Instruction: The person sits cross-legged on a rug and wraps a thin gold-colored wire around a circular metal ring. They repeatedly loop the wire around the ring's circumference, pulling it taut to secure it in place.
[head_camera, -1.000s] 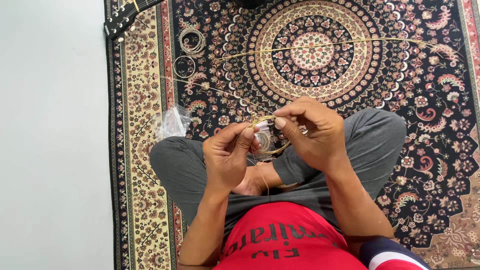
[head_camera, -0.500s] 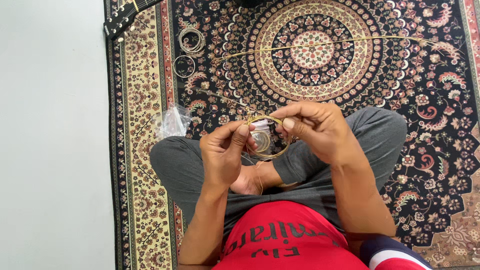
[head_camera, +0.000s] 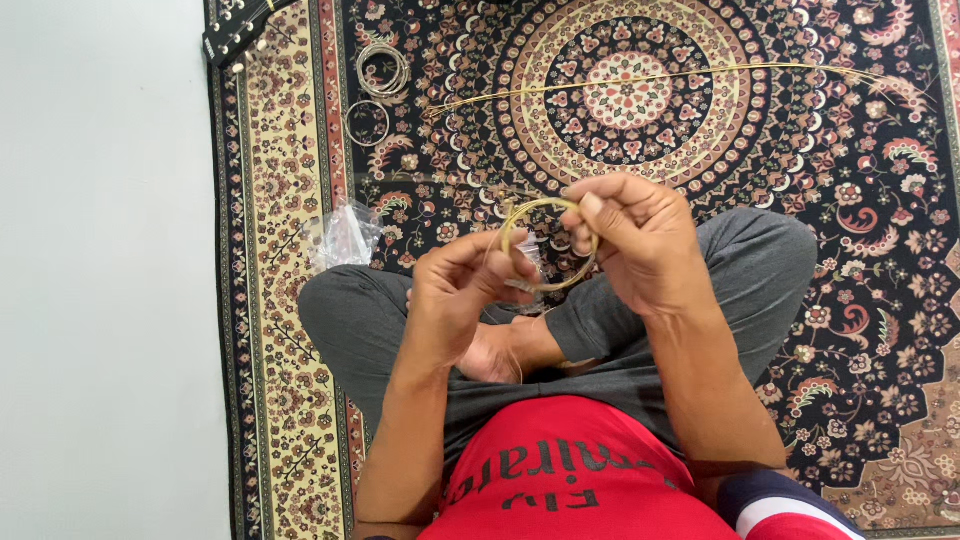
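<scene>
Over the patterned dark rug (head_camera: 800, 150), left hand (head_camera: 460, 300) and right hand (head_camera: 640, 240) pinch opposite sides of a springy, light golden wire coil (head_camera: 548, 245), likely eager to uncoil.

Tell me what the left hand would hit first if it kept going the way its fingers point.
The left hand points toward the right hand; it would likely meet the coiled string held between them first, though depth is unclear.
</scene>
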